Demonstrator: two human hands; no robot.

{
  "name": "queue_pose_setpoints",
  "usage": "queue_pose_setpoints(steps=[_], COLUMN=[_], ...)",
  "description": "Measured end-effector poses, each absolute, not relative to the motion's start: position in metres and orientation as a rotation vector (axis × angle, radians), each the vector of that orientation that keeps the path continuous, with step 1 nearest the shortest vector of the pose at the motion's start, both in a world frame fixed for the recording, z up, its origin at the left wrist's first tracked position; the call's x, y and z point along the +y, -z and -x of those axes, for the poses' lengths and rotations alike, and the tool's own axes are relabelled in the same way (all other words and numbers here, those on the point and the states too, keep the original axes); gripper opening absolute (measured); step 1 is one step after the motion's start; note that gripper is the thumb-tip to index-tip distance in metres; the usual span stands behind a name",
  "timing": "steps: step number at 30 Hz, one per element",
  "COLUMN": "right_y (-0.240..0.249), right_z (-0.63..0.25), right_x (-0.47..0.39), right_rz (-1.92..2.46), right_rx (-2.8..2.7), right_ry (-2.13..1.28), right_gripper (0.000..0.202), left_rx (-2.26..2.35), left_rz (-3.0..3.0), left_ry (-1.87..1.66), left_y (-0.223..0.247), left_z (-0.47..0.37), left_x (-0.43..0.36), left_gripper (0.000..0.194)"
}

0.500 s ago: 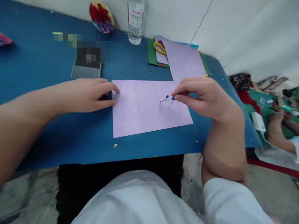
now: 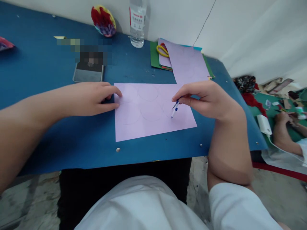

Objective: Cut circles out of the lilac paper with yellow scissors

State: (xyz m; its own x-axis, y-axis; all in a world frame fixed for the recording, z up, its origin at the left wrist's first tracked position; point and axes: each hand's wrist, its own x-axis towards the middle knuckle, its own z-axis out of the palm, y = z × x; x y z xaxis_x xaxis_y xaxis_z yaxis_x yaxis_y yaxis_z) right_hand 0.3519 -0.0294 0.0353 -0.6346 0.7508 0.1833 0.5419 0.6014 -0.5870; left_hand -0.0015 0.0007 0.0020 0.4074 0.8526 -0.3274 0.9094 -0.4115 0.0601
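Observation:
A sheet of light purple paper [image 2: 129, 131] lies on the blue table, with several faint circles drawn on it. At the sheet's left edge, my left hand [image 2: 96, 98] rests with thumb and forefinger apart, fingertips touching the paper and holding nothing. Over the right part of the sheet, my right hand [image 2: 203, 97] pinches the top of a small white and blue drawing compass [image 2: 175, 111]. The compass is tilted, and its lower tip is at the paper near the circle on the right.
Behind the sheet are a phone [image 2: 88, 74], a clear water bottle [image 2: 137, 25] and a red and yellow patterned oval [image 2: 103, 20]. Yellow-handled scissors [image 2: 162, 51] lie among stacked coloured papers [image 2: 189, 62]. At right, another person's hands [image 2: 284, 118] work over a green table.
My right hand has turned the compass, so its drawing tip has swung from the circle's left side round to its lower side. My left hand stays at the paper's left edge.

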Motion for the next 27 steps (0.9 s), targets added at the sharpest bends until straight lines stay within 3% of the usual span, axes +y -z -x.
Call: queue_pose_setpoints(steps=[27], right_y=[-0.021], right_z=[-0.343], right_x=[-0.023], right_rz=[1.471], right_rx=[-2.109], right_ry=[-0.230], right_gripper=[0.019], left_rx=[1.501], left_rz=[-2.476], left_ry=[0.349], left_y=[0.009], left_z=[0.009], left_x=[0.006], left_gripper=[0.048])
